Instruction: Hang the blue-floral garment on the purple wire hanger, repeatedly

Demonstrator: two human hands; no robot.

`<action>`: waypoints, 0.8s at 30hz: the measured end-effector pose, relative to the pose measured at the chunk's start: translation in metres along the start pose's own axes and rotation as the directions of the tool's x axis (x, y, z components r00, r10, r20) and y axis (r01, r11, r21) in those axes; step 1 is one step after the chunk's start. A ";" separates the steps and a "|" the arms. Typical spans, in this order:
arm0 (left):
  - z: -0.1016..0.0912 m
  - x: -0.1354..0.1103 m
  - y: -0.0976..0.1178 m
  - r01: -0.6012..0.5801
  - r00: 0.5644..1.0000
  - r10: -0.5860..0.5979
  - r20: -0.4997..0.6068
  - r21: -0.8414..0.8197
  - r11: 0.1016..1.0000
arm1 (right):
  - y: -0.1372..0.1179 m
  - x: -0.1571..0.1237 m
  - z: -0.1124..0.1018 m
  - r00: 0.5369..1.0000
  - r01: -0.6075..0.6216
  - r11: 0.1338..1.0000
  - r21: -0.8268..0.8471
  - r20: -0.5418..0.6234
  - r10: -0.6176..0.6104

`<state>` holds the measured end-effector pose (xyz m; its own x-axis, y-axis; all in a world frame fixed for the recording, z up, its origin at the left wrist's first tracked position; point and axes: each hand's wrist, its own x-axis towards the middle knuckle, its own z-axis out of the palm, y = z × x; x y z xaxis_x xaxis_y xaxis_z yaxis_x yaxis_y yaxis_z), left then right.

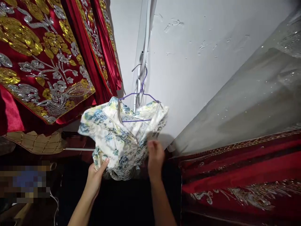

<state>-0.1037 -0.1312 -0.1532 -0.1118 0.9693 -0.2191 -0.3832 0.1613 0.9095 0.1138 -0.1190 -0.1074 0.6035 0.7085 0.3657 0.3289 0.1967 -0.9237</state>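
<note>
A short-sleeved white shirt with blue and green flowers hangs from a purple hanger, its collar spread over the hanger's shoulders. My left hand pinches the lower left part of the shirt, thumb on top of the fabric. Close to the shirt's right side is my right hand, upright and blurred. Its fingers are smeared, so their grip on the cloth cannot be made out. The hanger's hook sits at a pale vertical strap with loops, in front of the wall.
Red cloth with gold and silver sequin embroidery hangs at upper left. On the right, a clear plastic cover slopes above more red embroidered fabric. Behind the shirt stands a white wall with chipped paint. A dark surface lies below.
</note>
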 end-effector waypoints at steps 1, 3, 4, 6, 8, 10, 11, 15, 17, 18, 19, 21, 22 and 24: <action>0.001 -0.002 0.000 0.006 1.000 -0.006 0.007 0.016 1.000 | 0.009 -0.006 0.015 0.987 -0.100 0.995 -0.006 0.126 0.100; 0.003 -0.005 0.001 -0.007 1.000 0.007 0.008 0.050 0.999 | 0.023 -0.010 0.041 0.926 -0.215 0.974 -0.063 0.305 0.224; 0.004 -0.006 0.002 -0.020 1.000 0.019 0.006 0.066 0.998 | 0.028 -0.009 0.051 0.900 -0.239 0.968 -0.082 0.357 0.252; 0.006 -0.007 0.004 -0.041 0.999 0.043 -0.013 0.086 0.995 | 0.038 -0.008 0.061 0.869 -0.269 0.960 -0.075 0.411 0.275; 0.006 -0.008 0.006 -0.043 0.998 0.046 -0.035 0.077 0.996 | 0.045 -0.009 0.062 0.845 -0.297 0.954 -0.033 0.456 0.279; 0.005 -0.009 0.009 -0.014 0.999 0.015 -0.039 0.042 0.999 | 0.049 -0.011 0.058 0.823 -0.331 0.943 0.011 0.493 0.283; 0.004 -0.010 0.010 0.009 0.999 -0.008 -0.034 0.022 1.000 | 0.050 -0.012 0.056 0.813 -0.350 0.936 0.033 0.507 0.287; -0.001 -0.013 0.013 0.116 0.993 -0.116 0.000 -0.026 0.993 | 0.043 -0.009 0.050 0.779 -0.417 0.904 0.094 0.550 0.302; -0.004 -0.013 0.013 0.159 0.987 -0.159 0.005 -0.042 0.986 | 0.035 -0.005 0.049 0.767 -0.428 0.896 0.121 0.573 0.289; -0.007 -0.012 0.012 0.170 0.985 -0.171 0.003 -0.050 0.984 | 0.031 -0.004 0.048 0.764 -0.425 0.895 0.136 0.584 0.274; -0.009 -0.009 0.011 0.170 0.985 -0.171 -0.005 -0.059 0.984 | 0.026 -0.004 0.046 0.760 -0.422 0.893 0.155 0.597 0.255; -0.015 -0.001 0.008 0.123 0.991 -0.126 -0.043 -0.071 0.990 | 0.019 -0.009 0.039 0.753 -0.427 0.883 0.193 0.616 0.229; -0.019 0.005 0.006 0.081 0.993 -0.085 -0.079 -0.058 0.995 | 0.016 -0.013 0.034 0.752 -0.434 0.878 0.204 0.618 0.228; -0.025 0.016 -0.002 -0.059 0.974 0.061 -0.220 0.016 0.998 | 0.011 -0.024 0.023 0.753 -0.445 0.875 0.189 0.607 0.252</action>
<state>-0.1276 -0.1207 -0.1668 -0.3337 0.9127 -0.2358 -0.3609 0.1073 0.9264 0.0863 -0.1178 -0.1293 0.0963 0.9950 -0.0264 -0.1184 -0.0149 -0.9929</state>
